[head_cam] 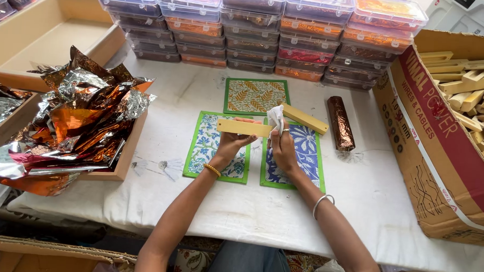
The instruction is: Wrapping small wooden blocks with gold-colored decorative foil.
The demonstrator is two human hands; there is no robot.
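Note:
My left hand [232, 142] holds a pale yellow wooden bar [244, 128] level above the table. My right hand [282, 147] grips a small white cloth [276, 116] pressed against the bar's right end. A second yellow wooden bar [305, 119] lies just behind the cloth. Under my hands lie two green-bordered printed cards, a light blue floral one [206, 151] and a darker blue one [307, 154]. A third card with orange leaves [255, 97] lies farther back. To the right lies a bar wrapped in brown foil [340, 123].
A wooden tray [126, 161] heaped with crumpled copper and silver foil [79, 117] sits on the left. Stacked clear plastic boxes [256, 29] line the back. A cardboard carton [440, 143] full of wooden blocks [476, 101] stands on the right. A beige tray [47, 32] is at the back left.

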